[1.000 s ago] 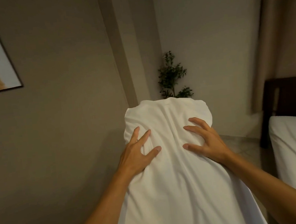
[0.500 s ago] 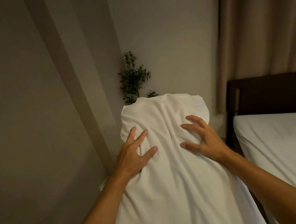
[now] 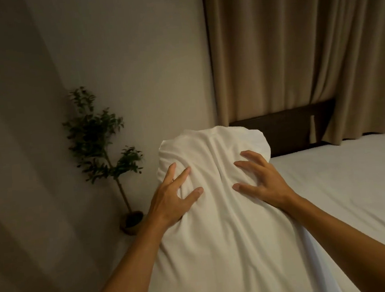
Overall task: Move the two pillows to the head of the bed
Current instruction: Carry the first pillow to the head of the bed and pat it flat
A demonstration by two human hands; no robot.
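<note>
Pillow: white pillow (image 3: 219,214) held up in front of the person, long way out, its far end level with the dark headboard (image 3: 286,125); whether one or two pillows are in the bundle I cannot tell.
Handling: looks light and very soft; the cover creases wherever it is pressed, so I judge it will sag and fold if held by one end. Best taken on both flanks, toward the far half, as now.
Left hand: left hand (image 3: 170,199) lies on the left flank, fingers spread and digging into the cloth, bunching a fold between thumb and forefinger.
Right hand: right hand (image 3: 260,181) presses the right flank, fingers clawed wide, tips sunk in the cover.
Grip: both hands squeeze the pillow between them, not closed to fists.
Bed: bed (image 3: 342,178) lies to the right, bare white sheet, no pillow on it.
Beyond: potted plant (image 3: 105,149) by the wall at left, curtain (image 3: 295,53) behind the headboard.
</note>
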